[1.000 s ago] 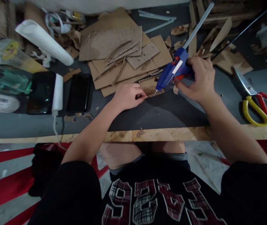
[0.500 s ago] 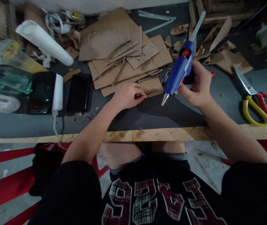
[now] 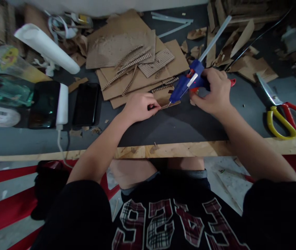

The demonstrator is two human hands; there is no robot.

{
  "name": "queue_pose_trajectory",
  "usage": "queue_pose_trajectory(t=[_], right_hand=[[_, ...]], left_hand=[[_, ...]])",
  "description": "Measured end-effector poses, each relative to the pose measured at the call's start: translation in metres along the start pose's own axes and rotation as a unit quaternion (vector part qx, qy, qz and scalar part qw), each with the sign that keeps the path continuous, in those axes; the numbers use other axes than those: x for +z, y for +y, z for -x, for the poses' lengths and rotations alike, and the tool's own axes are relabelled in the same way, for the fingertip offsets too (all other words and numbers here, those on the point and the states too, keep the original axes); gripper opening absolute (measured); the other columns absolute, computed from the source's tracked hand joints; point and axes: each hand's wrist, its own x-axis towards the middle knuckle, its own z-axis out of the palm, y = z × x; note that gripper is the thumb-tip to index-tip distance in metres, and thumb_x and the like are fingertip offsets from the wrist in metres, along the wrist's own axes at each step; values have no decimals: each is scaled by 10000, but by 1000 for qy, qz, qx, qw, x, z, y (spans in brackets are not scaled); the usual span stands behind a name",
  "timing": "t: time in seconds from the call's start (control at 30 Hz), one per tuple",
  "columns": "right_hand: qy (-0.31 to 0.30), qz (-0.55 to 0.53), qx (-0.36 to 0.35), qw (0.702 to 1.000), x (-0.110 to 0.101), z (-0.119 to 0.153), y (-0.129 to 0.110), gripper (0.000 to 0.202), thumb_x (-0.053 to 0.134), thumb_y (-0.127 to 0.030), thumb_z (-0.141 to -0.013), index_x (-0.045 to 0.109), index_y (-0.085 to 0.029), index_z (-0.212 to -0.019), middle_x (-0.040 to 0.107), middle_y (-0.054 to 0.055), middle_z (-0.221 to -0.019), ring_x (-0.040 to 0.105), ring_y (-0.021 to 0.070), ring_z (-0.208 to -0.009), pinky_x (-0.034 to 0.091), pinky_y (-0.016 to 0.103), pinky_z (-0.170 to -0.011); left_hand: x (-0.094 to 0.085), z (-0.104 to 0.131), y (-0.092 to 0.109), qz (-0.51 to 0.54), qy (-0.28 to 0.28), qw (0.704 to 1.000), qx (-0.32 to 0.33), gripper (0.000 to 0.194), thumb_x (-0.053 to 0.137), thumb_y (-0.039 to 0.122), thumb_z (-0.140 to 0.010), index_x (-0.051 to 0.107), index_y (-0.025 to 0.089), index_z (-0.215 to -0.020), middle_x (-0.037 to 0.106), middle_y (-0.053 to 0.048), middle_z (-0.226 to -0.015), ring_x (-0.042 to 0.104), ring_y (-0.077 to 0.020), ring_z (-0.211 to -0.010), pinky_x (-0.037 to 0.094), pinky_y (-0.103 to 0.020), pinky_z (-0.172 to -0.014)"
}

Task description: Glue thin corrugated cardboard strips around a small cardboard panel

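Head view: landmark is the cardboard pile on the tabletop. Right hand, off the pile's near right corner, is wrapped round the handle of the blue gun; whether the trigger is squeezed, cannot tell. Gun slants nozzle-down over the pile's near side, tip at the corrugated strip; contact too small to confirm. Strip lies along the near edge of the small card, just nearer than the pile. Left hand, at the pile's near edge, pinches the strip's left end, thumb to forefinger.

Handling, judged: gun rigid, fairly light, nozzle probably hot, so take it by the handle. Strip very light, bendy, easily crushed; pinch it softly at an end, clear of the tip. Card light, stiffer; hold by an edge.

Around: phone left of the pile, glue sticks beyond its right side, scissors well right of it.
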Motion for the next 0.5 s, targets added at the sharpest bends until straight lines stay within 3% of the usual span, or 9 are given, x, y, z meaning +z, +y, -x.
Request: queue_pose_trajectory(t=[0.17,0.33,0.5], right_hand=[[-35,105,28,993,6,1,19,445,583,-478,-803,527,-208,-1152,662,128,-1016,603,344,-1018,436,582,-941],[-48,131,0,990,10,2,15,407,597,-448,-772,551,-182,-1077,677,123,-1007,619,329,-978,448,529,-896],[-76,123,-4,990,10,0,12,315,539,-398,-848,570,-203,-1094,666,149,-1134,607,352,-1066,429,560,-918]], left_hand=[[0,-1,0,5,0,1000,-8,209,632,336,-875,777,197,-817,695,-21,-772,586,-119,-672,392,-259,-625],[1,-1,-2,-2,-1,1000,-1,205,634,340,-878,779,203,-831,695,-19,-774,581,-113,-671,378,-253,-619],[0,0,0,7,-2,1000,2,218,624,336,-883,784,196,-835,701,-29,-783,582,-118,-659,394,-262,-618]])
